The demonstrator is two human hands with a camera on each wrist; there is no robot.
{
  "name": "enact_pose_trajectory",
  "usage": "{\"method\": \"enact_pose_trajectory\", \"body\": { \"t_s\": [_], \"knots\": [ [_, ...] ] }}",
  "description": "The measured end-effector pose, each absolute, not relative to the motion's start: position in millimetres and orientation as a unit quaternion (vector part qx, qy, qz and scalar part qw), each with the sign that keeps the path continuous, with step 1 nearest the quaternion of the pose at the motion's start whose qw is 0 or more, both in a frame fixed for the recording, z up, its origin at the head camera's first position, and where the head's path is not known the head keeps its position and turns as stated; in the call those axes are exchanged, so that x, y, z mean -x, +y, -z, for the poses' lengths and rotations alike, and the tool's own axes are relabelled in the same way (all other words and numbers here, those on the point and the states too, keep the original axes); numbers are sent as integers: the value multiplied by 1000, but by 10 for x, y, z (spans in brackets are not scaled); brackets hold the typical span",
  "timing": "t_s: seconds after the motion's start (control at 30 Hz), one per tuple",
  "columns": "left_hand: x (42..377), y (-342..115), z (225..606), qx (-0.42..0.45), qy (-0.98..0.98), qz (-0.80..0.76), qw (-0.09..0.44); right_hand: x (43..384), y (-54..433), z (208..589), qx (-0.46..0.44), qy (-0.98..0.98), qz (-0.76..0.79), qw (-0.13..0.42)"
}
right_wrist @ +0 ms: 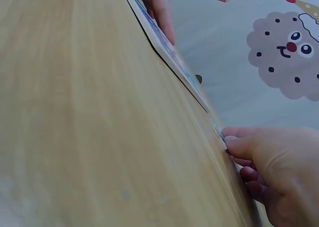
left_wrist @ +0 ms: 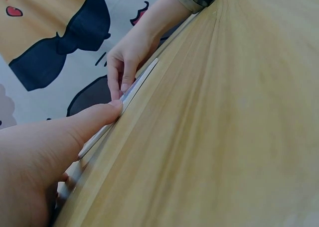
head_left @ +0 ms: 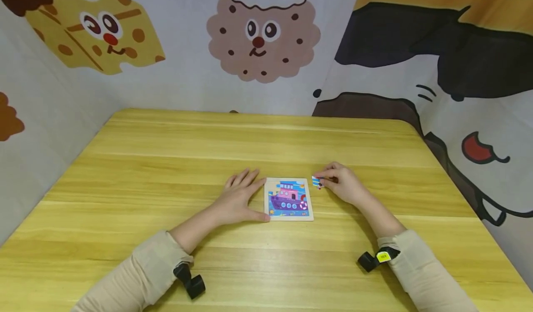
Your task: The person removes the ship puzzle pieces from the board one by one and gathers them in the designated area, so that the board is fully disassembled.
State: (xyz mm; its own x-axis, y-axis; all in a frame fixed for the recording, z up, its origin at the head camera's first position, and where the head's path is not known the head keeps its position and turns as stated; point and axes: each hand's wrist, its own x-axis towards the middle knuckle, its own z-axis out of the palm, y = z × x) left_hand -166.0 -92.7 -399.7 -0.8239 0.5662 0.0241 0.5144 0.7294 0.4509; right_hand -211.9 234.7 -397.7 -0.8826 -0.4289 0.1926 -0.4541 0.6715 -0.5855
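Note:
A square jigsaw puzzle [head_left: 289, 202] with a purple and pink boat on blue lies flat on the table in a pale wooden frame. Bare wood shows at its upper left corner. My left hand [head_left: 237, 203] is spread along the frame's left side, forefinger at the far corner and thumb [left_wrist: 102, 115] at the near one. Just beyond the right side, my right hand [head_left: 345, 184] pinches a small puzzle piece [head_left: 316, 181] between thumb and forefinger. That piece [right_wrist: 218, 131] has blue, white and yellow printing and is held low, near the tabletop.
The wood-grain table [head_left: 266, 265] reaches back to a cloth [head_left: 179, 85] printed with cartoon food and animal faces. Black wrist devices [head_left: 194, 286] sit at both beige sleeves [head_left: 145, 265], close over the tabletop.

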Motion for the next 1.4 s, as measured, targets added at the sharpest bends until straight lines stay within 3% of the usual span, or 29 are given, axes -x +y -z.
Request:
{"method": "enact_pose_trajectory", "body": {
  "t_s": [0.5, 0.83, 1.4],
  "knots": [
    [1671, -926, 3996, -294, 929, -220, 52, 2103, 2344, 3951, -232, -910, -341, 28],
    [1655, -919, 3997, -293, 929, -220, 57, 2027, 2240, 3819, -236, -905, -348, 67],
    [1674, -924, 4014, -291, 929, -223, 51, 1980, 1793, 3849, -315, -873, -371, -16]
  ]
}}
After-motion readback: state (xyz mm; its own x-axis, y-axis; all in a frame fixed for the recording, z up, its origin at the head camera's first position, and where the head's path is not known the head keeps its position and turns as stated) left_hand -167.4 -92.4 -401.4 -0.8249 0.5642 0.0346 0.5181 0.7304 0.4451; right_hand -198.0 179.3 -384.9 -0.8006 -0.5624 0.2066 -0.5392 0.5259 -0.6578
